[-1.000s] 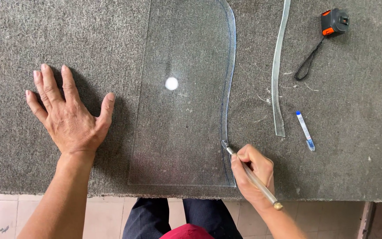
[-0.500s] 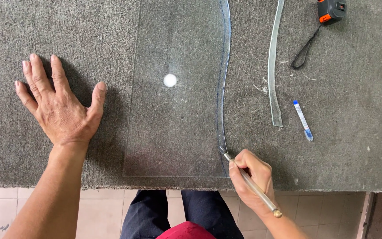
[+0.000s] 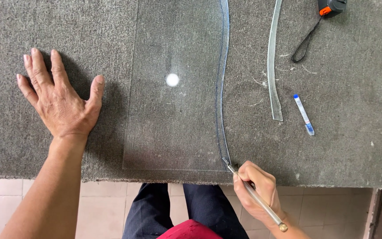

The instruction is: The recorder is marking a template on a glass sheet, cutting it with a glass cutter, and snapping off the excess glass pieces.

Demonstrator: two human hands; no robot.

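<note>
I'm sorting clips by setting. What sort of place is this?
Probably a glass-cutting workshop: a curved glass sheet lies on a carpet-covered bench, the right hand holds a glass cutter at its edge, and a cut-off glass strip lies nearby.

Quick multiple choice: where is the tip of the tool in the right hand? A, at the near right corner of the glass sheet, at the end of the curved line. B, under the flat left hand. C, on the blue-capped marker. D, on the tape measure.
A: the right hand holds the glass cutter with its tip at the near right corner of the glass sheet, where the curved line ends.
</note>
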